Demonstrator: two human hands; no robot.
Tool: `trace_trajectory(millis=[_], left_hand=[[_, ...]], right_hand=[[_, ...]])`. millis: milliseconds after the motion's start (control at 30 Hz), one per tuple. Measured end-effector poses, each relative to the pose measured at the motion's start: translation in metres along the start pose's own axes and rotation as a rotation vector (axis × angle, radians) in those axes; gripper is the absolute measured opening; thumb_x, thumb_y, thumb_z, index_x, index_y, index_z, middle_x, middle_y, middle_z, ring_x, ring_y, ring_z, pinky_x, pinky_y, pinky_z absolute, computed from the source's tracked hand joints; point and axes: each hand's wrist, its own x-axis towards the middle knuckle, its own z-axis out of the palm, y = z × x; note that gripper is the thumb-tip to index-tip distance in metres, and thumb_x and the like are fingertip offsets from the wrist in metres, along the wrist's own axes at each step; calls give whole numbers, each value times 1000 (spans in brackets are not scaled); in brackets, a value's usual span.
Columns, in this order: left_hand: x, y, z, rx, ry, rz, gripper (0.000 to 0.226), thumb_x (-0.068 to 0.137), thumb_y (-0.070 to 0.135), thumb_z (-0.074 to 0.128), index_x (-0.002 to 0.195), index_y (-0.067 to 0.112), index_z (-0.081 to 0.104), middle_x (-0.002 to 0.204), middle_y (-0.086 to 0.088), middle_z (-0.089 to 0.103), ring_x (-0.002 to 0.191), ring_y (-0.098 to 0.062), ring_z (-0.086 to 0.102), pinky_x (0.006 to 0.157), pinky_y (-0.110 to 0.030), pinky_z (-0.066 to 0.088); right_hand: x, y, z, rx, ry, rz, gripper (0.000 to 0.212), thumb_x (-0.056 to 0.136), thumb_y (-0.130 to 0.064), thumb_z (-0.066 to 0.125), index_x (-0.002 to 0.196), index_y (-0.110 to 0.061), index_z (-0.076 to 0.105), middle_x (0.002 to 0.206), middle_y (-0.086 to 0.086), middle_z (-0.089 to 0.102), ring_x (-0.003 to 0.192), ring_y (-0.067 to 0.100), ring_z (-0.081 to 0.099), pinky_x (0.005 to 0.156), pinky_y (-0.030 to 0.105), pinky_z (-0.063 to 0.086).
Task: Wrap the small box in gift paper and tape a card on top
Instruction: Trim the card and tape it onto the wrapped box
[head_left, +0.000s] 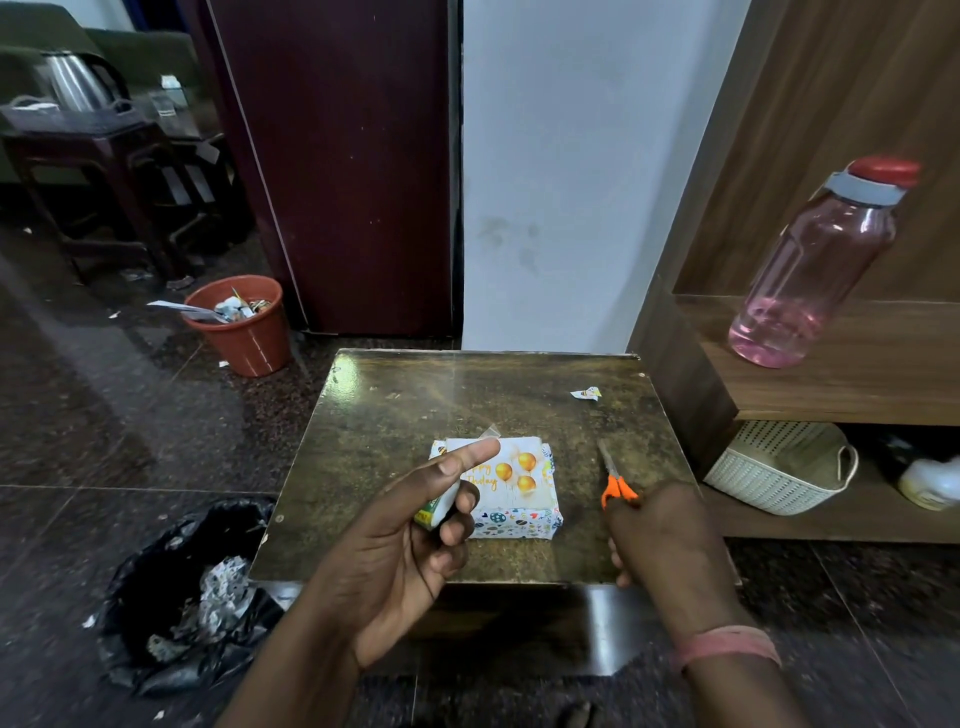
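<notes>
Gripping a tape roll (435, 506) in curled fingers, the left hand (410, 551) extends its index finger, a tape strip (488, 432) stuck to its tip. The right hand (662, 535) grips the orange scissors (615, 480). Farther off, mid-worktop (415, 395), the wrapped box (519, 512) carries the card (511, 475). A paper scrap (586, 393) lies far right.

The left hand (410, 540) covers the near left corner of the wrapped box (519, 512) and the start of the words on the card (511, 470), so only part of the greeting reads. The small thing in its grip (434, 512) is mostly hidden by fingers; what it is cannot be told. The right hand (660, 535) is blurred and hides the near loops of the scissors (613, 480); whether it touches them cannot be told. The table (467, 395) loses its near edge behind both forearms. A clear bit (489, 431) at the card's far edge is too faint to name.
</notes>
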Motion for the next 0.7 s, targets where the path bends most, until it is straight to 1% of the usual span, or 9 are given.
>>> trace_trajectory(millis=[100,200,267,300,367,400,467,567,700], left_hand=[[-1,0,0,-2,-6,0,58,78,33,76,131,11,70,81,1,53,61,-5,43,44,-15,37],[0,0,-1,-11,-19,-7,60,78,36,79,132,11,70,82,0,53,61,-4,43,45,-15,37],[0,0,-1,-24,-37,-8,69,76,42,86,134,10,68,84,0,54,61,-4,44,45,-16,37],[0,-1,-1,-30,-45,-6,73,74,46,88,134,10,68,84,-1,54,61,-4,44,45,-16,37],[0,-1,0,-34,-52,0,79,72,52,89,134,9,67,85,-2,55,61,-5,45,46,-16,38],[-1,-1,0,-30,-55,4,81,71,54,89,135,9,67,86,-2,56,61,-5,45,46,-16,38],[-1,-1,1,-13,-65,11,83,71,57,88,136,10,66,89,-3,58,61,-5,47,46,-16,40],[-2,-2,0,17,-76,20,83,70,58,88,137,14,66,93,-4,62,63,-5,49,47,-16,43],[-4,-1,2,86,-89,41,80,70,56,88,138,20,66,94,-4,64,64,-6,51,49,-16,43]], right_hand=[[1,0,2,-59,52,-41,41,83,-43,61,64,-6,67,59,12,69,58,37,70,60,42,60],[-1,-6,-3,-54,214,-163,34,91,-37,65,75,-8,69,70,13,71,70,36,70,64,39,57],[-9,-15,-10,29,269,-322,25,94,-33,64,80,-14,71,71,5,72,71,29,69,64,38,54],[-16,-23,-13,114,251,-396,22,94,-32,64,81,-17,71,68,-1,70,67,21,68,62,37,53],[-30,-39,-16,329,133,-496,18,96,-28,66,80,-20,71,66,-6,70,60,5,63,60,30,51],[-38,-47,-16,425,52,-524,17,96,-25,68,80,-20,72,67,-7,71,60,2,61,59,27,50],[-50,-59,-15,538,-116,-559,17,96,-24,70,80,-19,74,62,-3,66,57,6,54,57,29,45],[-61,-66,-12,588,-309,-577,20,96,-28,70,80,-18,75,57,3,54,55,12,44,55,32,37],[-66,-72,-10,605,-428,-583,28,96,-32,68,77,-12,76,65,0,68,53,8,48,57,28,39]])
